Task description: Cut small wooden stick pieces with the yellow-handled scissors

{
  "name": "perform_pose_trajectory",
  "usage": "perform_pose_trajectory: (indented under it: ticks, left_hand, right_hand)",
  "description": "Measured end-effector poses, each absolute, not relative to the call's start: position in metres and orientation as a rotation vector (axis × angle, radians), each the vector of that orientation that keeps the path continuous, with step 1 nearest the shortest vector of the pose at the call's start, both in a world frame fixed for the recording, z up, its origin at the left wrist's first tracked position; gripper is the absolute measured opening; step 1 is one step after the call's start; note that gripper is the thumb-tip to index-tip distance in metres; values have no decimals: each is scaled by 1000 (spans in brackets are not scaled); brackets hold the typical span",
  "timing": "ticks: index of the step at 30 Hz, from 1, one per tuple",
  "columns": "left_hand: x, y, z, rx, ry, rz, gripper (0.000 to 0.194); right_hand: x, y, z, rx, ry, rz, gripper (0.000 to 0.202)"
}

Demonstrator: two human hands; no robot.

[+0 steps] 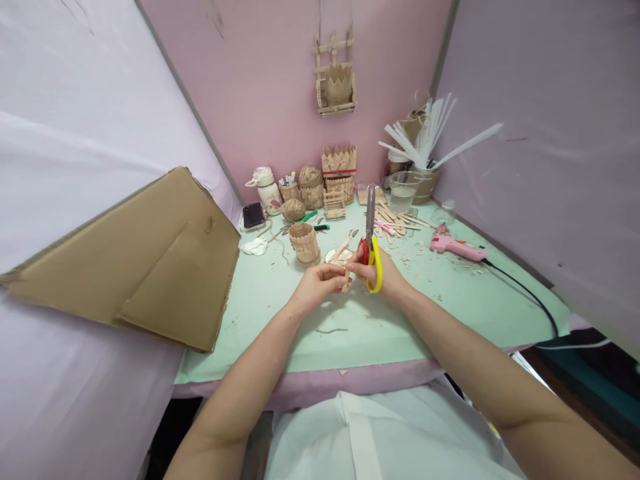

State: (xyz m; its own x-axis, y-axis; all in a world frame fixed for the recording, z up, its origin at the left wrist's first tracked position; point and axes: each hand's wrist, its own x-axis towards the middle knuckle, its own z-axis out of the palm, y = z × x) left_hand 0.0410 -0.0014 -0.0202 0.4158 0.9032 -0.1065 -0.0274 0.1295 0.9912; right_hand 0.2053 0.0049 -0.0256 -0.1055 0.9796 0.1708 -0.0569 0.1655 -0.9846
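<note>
A short wooden craft stick (347, 281) is pinched in the fingers of my left hand (316, 288), just above the table. My right hand (390, 275) grips a pair of scissors (371, 217) with yellow and red handles, blades pointing up and away from me. The fingertips of that hand also touch the top end of the stick. Right behind both hands lies a round white piece (332, 255) with small wood bits on it, partly hidden. A round cup made of wooden sticks (305, 244) stands beyond my left hand.
Loose craft sticks (397, 217) are piled at the back right. A pink glue gun (457, 247) lies on the right, its black cord running off the edge. A cardboard sheet (150, 267) leans on the left. Twine balls (293, 210), a bottle (267, 190) and a water cup (401, 193) stand behind.
</note>
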Motion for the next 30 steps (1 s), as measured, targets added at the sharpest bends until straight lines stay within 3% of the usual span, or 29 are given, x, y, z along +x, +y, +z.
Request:
perform_pose_trajectory:
  ticks: [15, 21, 26, 30]
  left_hand:
    - [44, -2, -18, 1301, 1002, 923, 29]
    - [45, -1, -22, 1554, 1100, 966, 18]
    - [43, 3, -21, 1284, 1100, 1002, 27]
    - [40, 6, -12, 1208, 1043, 1016, 33]
  right_hand:
    - [205, 5, -25, -983, -1239, 1286, 40]
    - [205, 7, -32, -1062, -1346, 1044, 39]
    - [207, 7, -31, -1211, -1388, 813, 33]
    - [213, -5, -11, -1342, -1528, 931, 33]
